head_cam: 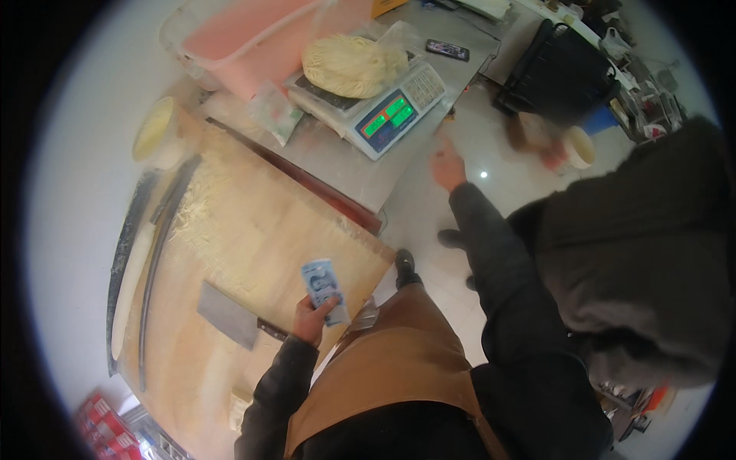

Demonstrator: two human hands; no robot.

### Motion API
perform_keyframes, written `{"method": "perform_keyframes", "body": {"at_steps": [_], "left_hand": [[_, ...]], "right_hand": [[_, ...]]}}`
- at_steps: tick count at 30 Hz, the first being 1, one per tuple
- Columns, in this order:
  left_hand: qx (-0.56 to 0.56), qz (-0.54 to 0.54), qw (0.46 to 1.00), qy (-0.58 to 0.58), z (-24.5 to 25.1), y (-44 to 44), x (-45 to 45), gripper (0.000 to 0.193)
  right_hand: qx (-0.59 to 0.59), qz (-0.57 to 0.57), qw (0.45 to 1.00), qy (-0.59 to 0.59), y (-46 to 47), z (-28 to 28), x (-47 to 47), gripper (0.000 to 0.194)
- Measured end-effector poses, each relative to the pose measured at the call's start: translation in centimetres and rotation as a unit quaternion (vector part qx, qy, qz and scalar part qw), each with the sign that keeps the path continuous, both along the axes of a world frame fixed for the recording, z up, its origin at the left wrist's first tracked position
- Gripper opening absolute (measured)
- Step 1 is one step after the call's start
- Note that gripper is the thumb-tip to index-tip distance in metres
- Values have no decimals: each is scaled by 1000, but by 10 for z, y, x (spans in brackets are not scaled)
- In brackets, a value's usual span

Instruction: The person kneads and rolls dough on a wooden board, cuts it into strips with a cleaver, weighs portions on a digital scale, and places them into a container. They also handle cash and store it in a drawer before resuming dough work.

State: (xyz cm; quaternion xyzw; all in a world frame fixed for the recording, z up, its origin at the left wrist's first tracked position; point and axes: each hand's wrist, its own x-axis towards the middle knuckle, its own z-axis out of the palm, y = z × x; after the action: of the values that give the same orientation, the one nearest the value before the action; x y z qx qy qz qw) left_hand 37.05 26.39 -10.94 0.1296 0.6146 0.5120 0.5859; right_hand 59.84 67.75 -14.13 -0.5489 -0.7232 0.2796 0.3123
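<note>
My left hand [311,318] grips a blue banknote [323,282] over the front edge of a floured wooden board [287,247]. Just left of that hand lies a cleaver [228,313], its dark riveted handle towards my wrist. My right hand [448,165], blurred, is stretched out over the floor beside the steel table, a finger extended and nothing visible in it. Nearest to it is a digital scale [382,129] with lit green displays. On the scale's pan sits a heap of fresh noodles [348,66], with clear plastic bag film beside it.
Rolling pins [135,287] lie along the board's far left edge, near scattered flour and noodle scraps. A pink-lined plastic tub [247,40] and a phone-like device [447,50] rest on the steel table [368,184]. Another person in a dark coat [638,259] stands close at right.
</note>
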Motion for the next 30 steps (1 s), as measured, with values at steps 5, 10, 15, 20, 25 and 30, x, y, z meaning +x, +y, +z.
{"method": "perform_keyframes", "body": {"at_steps": [5, 10, 15, 20, 25, 30], "left_hand": [[-37, 149, 988, 33, 7, -1, 21, 21], [-60, 163, 985, -11, 8, 22, 52, 19], [-69, 164, 984, 13, 12, 51, 65, 19], [-38, 131, 991, -9, 11, 68, 71, 22], [-57, 41, 997, 19, -1, 108, 73, 26], [1, -57, 997, 48, 3, 176, 87, 29]], "right_hand": [[15, 28, 994, -100, 132, -14, -25, 77], [41, 68, 990, -115, 174, -23, -34, 76], [-11, 71, 986, -153, 180, -15, -39, 82], [-12, 111, 986, -122, 179, -9, -28, 81], [-40, 73, 997, 2, 110, -20, 17, 63], [-457, 214, 854, 123, -4, -19, 77, 54]]}}
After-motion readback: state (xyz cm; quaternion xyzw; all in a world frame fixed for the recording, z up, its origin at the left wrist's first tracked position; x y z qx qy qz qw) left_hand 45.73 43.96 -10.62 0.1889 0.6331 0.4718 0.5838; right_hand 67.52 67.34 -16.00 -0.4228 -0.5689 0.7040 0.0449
